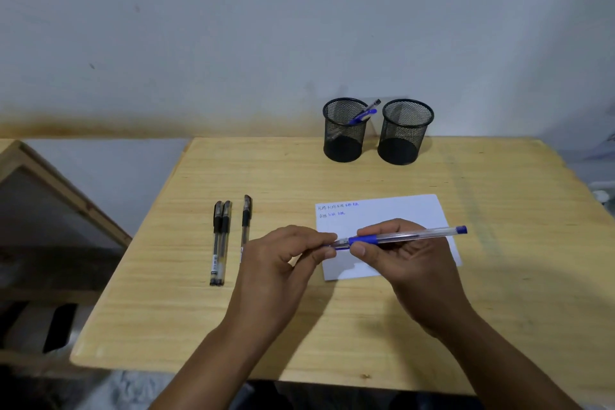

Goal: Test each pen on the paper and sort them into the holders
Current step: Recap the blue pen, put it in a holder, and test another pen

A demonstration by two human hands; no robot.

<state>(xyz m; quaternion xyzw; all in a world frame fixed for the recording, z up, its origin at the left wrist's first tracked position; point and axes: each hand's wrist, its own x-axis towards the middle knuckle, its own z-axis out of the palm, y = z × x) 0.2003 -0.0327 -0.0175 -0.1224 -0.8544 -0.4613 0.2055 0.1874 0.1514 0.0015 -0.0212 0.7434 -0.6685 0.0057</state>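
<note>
Holding the blue pen point(399, 237) level above the paper point(392, 210), the right hand point(402, 253) pinches its blue grip section between thumb and fingers while the left hand point(293, 253) pinches the clear cap end. The pen's long axis runs nearly left-right, plug end pointing right and slightly away, cap end pointing left. If the cap releases suddenly, I judge the hands could jerk apart and the cap could drop to the tabletop point(499, 309) or roll off it. Three black pens point(219, 243) lie untested to the left; the left holder point(344, 130) already carries pens, and the right holder point(404, 131) looks empty.
</note>
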